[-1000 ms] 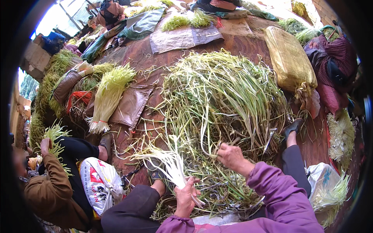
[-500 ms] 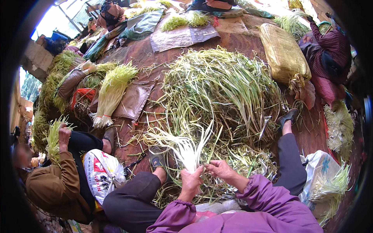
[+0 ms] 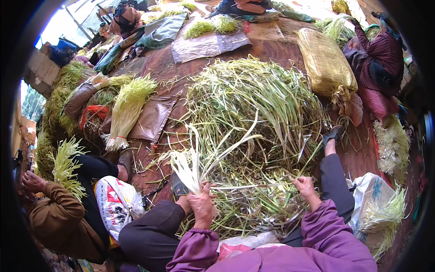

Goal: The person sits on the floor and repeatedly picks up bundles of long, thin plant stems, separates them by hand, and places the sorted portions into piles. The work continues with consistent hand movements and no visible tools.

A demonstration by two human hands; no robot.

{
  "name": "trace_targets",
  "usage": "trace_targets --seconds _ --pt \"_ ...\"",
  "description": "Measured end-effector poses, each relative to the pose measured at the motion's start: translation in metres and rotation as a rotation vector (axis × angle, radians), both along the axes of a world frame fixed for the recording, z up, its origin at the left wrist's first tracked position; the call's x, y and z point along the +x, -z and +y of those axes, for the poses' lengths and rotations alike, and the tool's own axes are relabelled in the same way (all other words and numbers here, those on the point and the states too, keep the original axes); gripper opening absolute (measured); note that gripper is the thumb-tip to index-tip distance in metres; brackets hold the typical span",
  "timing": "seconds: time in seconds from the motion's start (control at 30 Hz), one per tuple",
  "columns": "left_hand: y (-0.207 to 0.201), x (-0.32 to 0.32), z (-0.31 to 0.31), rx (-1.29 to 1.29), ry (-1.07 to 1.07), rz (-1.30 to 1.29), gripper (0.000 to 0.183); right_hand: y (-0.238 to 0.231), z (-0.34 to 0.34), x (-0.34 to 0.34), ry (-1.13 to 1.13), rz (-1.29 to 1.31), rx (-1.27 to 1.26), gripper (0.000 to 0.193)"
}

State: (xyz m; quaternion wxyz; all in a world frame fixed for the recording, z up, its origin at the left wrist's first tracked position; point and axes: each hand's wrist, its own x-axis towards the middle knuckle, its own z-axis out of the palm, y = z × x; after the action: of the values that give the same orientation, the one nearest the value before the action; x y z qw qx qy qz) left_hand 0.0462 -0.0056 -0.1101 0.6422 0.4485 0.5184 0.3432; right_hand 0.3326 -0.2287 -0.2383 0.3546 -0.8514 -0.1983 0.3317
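Since the earlier frame the hands have parted: right hand (image 3: pixel 307 187) moved rightward, pulling one long thin green stalk (image 3: pixel 247 185) out sideways. Head view: left hand (image 3: pixel 202 205) closed around small bunch of white-stemmed green onions (image 3: pixel 188 167), held upright just before the large loose heap of green onion stalks (image 3: pixel 253 104) on the brown ground.
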Motion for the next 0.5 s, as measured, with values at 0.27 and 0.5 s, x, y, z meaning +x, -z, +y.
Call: trace_targets --seconds 0.27,0.5 --pt "-0.004 0.001 0.0 -0.057 0.051 -0.062 0.014 -0.086 0.081 -0.026 -0.482 -0.03 0.13 0.031" --pt "-0.007 0.002 0.015 -0.126 -0.003 -0.199 0.013 -0.077 0.094 -0.103 -0.853 0.64 0.151 0.043"
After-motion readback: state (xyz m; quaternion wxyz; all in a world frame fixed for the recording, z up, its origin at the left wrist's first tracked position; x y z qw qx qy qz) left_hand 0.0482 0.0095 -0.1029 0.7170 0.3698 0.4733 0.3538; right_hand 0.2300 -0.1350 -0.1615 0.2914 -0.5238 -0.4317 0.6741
